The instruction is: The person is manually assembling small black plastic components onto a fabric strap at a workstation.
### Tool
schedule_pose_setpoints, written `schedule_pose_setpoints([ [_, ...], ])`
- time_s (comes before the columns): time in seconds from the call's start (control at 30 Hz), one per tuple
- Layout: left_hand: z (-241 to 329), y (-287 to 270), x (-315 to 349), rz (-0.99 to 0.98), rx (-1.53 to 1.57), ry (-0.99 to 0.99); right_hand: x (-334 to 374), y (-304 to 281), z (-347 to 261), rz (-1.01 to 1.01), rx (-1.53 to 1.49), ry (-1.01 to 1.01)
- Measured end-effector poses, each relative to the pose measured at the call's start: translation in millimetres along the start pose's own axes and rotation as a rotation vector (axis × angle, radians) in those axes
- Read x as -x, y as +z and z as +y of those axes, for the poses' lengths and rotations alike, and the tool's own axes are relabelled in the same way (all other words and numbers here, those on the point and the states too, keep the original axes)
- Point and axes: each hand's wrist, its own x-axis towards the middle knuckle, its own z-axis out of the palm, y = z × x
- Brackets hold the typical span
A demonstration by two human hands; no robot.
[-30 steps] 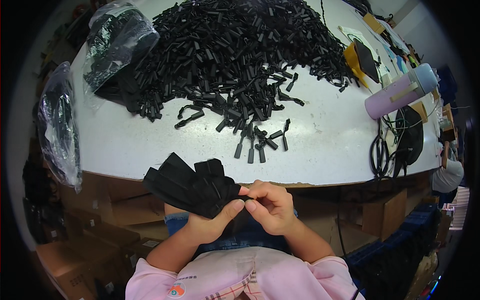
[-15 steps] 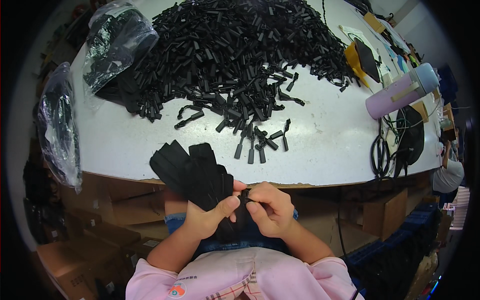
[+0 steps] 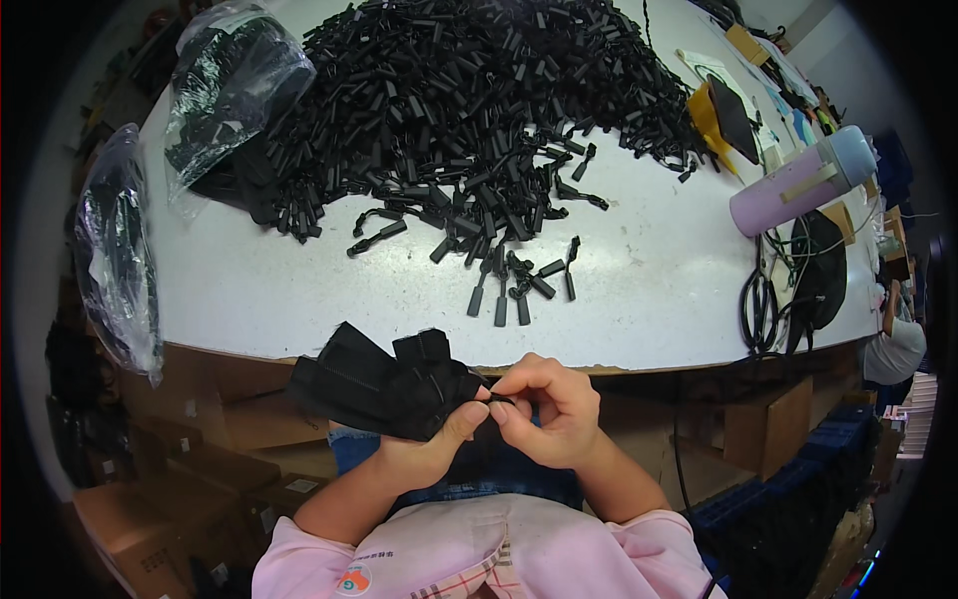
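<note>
My left hand (image 3: 439, 451) is closed around a bundle of black zipper strips (image 3: 364, 389), which fans out to the upper left, beside the table's front edge. Fine ridged lines run along some of the strips. Thumb and fingers of my right hand (image 3: 549, 414) pinch a small dark piece right at my left fingertips. Its exact shape is hidden by the fingers; it may be a zipper end or pull. On the white table (image 3: 639, 290) several black zipper pulls (image 3: 501, 290) with cord loops lie loose, just beyond my hands.
A large heap of black zipper pulls (image 3: 449, 90) covers the far table. Clear plastic bags (image 3: 235, 90) lie at the left. On the right are a purple bottle (image 3: 788, 195), a yellow stand (image 3: 711, 125) and coiled cables (image 3: 758, 309). Cardboard boxes (image 3: 150, 529) stand below.
The zipper bundle has tilted lower and further left, its strips spreading differently. My right hand has turned slightly and shifted right, still pinching near my left fingertips. The table's contents look unchanged.
</note>
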Motion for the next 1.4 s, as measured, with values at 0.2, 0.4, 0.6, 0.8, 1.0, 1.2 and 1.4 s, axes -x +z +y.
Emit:
schedule_pose_setpoints([
  [0.2, 2.1, 1.0, -5.5, -0.124, -0.06, -0.001, 0.4, 5.3, 2.6, 0.142, -0.153, -0.024],
  [0.4, -1.6, 3.1, -3.3, -0.029, 0.008, -0.05, -1.9, -3.2, -5.8, -0.007, 0.029, 0.036],
  [0.6, 2.6, 0.3, -8.9, 0.025, 0.097, -0.185, -5.7, 4.8, -1.9, 0.102, 0.466, -0.285],
  [0.8, 0.9, -1.5, -10.8, 0.016, 0.09, -0.212, -7.5, 9.0, 0.6, 0.173, 0.504, -0.344],
  [1.0, -7.3, -1.1, -4.3, -0.005, 0.072, -0.17, -5.5, 2.3, -9.9, 0.061, 0.352, -0.059],
  [1.2, -6.6, -2.3, -3.5, -0.057, 0.056, -0.085, -0.3, -1.3, -7.8, 0.039, 0.078, 0.09],
  [1.4, 1.9, 1.0, -8.1, -0.026, 0.02, 0.043, -4.2, -0.6, -10.4, 0.028, -0.255, 0.268],
])
